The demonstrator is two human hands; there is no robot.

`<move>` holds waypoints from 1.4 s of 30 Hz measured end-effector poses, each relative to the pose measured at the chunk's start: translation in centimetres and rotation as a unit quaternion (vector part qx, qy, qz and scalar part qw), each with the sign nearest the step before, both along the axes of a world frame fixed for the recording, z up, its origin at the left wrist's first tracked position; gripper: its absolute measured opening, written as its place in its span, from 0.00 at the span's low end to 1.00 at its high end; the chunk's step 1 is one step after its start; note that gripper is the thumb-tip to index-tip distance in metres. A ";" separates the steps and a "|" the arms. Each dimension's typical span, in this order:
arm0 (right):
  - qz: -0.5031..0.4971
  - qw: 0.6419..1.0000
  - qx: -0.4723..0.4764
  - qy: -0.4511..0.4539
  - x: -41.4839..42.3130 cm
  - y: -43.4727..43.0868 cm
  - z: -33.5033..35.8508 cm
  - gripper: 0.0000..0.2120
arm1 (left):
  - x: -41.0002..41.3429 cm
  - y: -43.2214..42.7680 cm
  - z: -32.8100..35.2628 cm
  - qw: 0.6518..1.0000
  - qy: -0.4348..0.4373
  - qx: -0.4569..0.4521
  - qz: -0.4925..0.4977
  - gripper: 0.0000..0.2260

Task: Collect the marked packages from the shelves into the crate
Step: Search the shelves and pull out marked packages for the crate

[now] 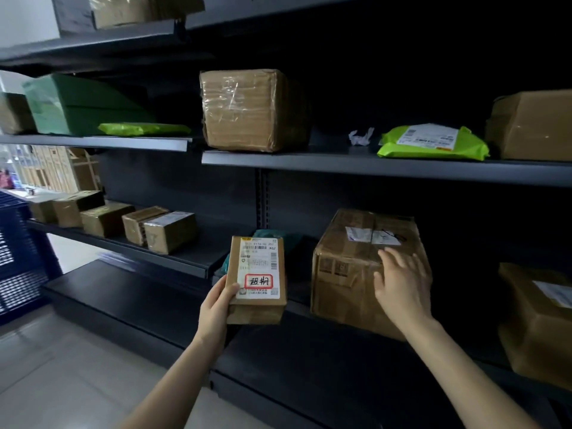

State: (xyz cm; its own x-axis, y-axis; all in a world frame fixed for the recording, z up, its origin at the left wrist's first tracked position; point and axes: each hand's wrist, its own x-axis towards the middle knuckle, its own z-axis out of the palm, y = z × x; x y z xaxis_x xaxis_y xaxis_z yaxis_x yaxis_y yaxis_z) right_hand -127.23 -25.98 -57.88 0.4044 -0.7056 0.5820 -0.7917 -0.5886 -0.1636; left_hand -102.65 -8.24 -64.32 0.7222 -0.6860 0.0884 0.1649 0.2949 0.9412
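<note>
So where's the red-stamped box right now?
Head view, lower centre: the left hand holds the small box, just left of the large carton the right hand touches.

Dark grey metal shelving [371, 168] fills most of the view, its recesses deep in shadow. Pale glossy floor tiles [62, 382] lie at lower left, and a white wall [24, 17] shows at upper left.
</note>
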 end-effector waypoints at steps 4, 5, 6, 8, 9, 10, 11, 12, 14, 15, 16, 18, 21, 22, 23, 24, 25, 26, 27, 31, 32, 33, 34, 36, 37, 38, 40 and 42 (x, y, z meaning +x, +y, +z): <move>0.131 0.990 0.008 -0.055 5.0 3.7 -0.8 0.21 | 1.9 1.6 -0.3 0.999 -0.015 0.009 0.043 0.09; 0.169 0.983 0.030 -0.060 6.4 4.4 -1.4 0.21 | 2.4 2.1 -0.2 0.999 -0.022 0.011 0.049 0.09; 0.201 0.976 0.055 -0.063 7.8 4.9 -2.0 0.21 | 3.0 2.5 -0.2 0.998 -0.026 0.012 0.055 0.09; 0.236 0.965 0.094 -0.058 10.2 5.5 -3.4 0.21 | 4.4 3.3 -0.2 0.997 -0.028 0.014 0.068 0.09; 0.240 0.963 0.112 -0.053 11.4 5.5 -4.0 0.21 | 5.1 3.6 -0.3 0.997 -0.027 0.018 0.074 0.09; 0.238 0.961 0.132 -0.051 12.5 5.5 -4.7 0.21 | 5.8 3.9 -0.4 0.996 -0.027 0.023 0.079 0.09; 0.233 0.959 0.155 -0.052 13.6 5.2 -5.2 0.21 | 6.6 4.1 -0.6 0.996 -0.026 0.027 0.080 0.09; 0.223 0.957 0.179 -0.053 14.8 4.9 -5.6 0.21 | 7.4 4.2 -0.8 0.996 -0.023 0.029 0.081 0.09; 0.194 0.954 0.220 -0.054 17.2 4.1 -6.2 0.22 | 8.8 4.3 -1.2 0.996 -0.017 0.033 0.082 0.09; 0.177 0.954 0.235 -0.052 18.5 3.6 -6.4 0.23 | 9.5 4.2 -1.5 0.996 -0.014 0.035 0.082 0.08; 0.162 0.955 0.245 -0.048 19.7 3.1 -6.6 0.24 | 10.2 4.0 -1.8 0.996 -0.013 0.036 0.082 0.08; 0.145 0.959 0.242 -0.028 22.2 2.2 -7.0 0.25 | 11.6 3.6 -2.2 0.996 -0.012 0.040 0.077 0.08; 0.147 0.969 0.195 0.039 25.1 1.1 -8.0 0.26 | 13.5 2.7 -2.7 0.997 -0.008 0.044 0.062 0.08; 0.143 0.970 0.188 0.063 25.7 0.7 -8.4 0.25 | 14.0 2.5 -2.9 0.997 -0.005 0.045 0.059 0.08; 0.136 0.970 0.182 0.083 26.1 0.4 -8.9 0.25 | 14.5 2.3 -3.0 0.997 -0.002 0.046 0.056 0.08; 0.127 0.972 0.174 0.095 26.4 0.1 -9.3 0.25 | 14.9 2.1 -3.0 0.998 -0.001 0.047 0.052 0.09; 0.120 0.974 0.165 0.101 26.5 -0.1 -9.6 0.25 | 15.2 2.1 -3.1 0.998 -0.001 0.048 0.048 0.10; 0.116 0.975 0.156 0.105 26.6 -0.2 -9.9 0.24 | 15.5 2.0 -3.1 0.998 -0.003 0.050 0.044 0.12; 0.115 0.977 0.147 0.106 26.6 -0.3 -10.2 0.22 | 15.7 1.9 -3.1 0.998 -0.006 0.052 0.039 0.13; 0.114 0.981 0.119 0.106 25.3 -0.4 -10.8 0.15 | 15.7 1.8 -3.4 0.998 -0.010 0.062 0.031 0.15; 0.115 0.981 0.115 0.106 24.7 -0.4 -10.9 0.15 | 15.6 1.9 -3.5 0.997 -0.014 0.065 0.028 0.16; 0.115 0.981 0.114 0.104 24.0 -0.5 -11.1 0.15 | 15.4 1.9 -3.6 0.997 -0.017 0.067 0.026 0.16; 0.115 0.982 0.113 0.102 23.4 -0.5 -11.2 0.15 | 15.2 1.9 -3.6 0.997 -0.018 0.067 0.027 0.15; 0.111 0.983 0.105 0.102 22.3 -0.6 -11.4 0.15 | 14.7 1.9 -3.6 0.997 -0.020 0.067 0.031 0.14; 0.110 0.983 0.101 0.104 22.0 -0.7 -11.4 0.15 | 14.4 1.8 -3.6 0.997 -0.019 0.067 0.033 0.14; 0.110 0.983 0.101 0.104 21.8 -0.6 -11.4 0.15 | 14.1 1.8 -3.6 0.997 -0.019 0.069 0.032 0.14; 0.109 0.983 0.104 0.101 21.6 -0.4 -11.3 0.15 | 13.5 1.9 -3.4 0.997 -0.020 0.074 0.031 0.15; 0.105 0.985 0.098 0.098 21.5 0.0 -10.9 0.16 | 13.2 2.1 -3.2 0.996 -0.019 0.077 0.033 0.15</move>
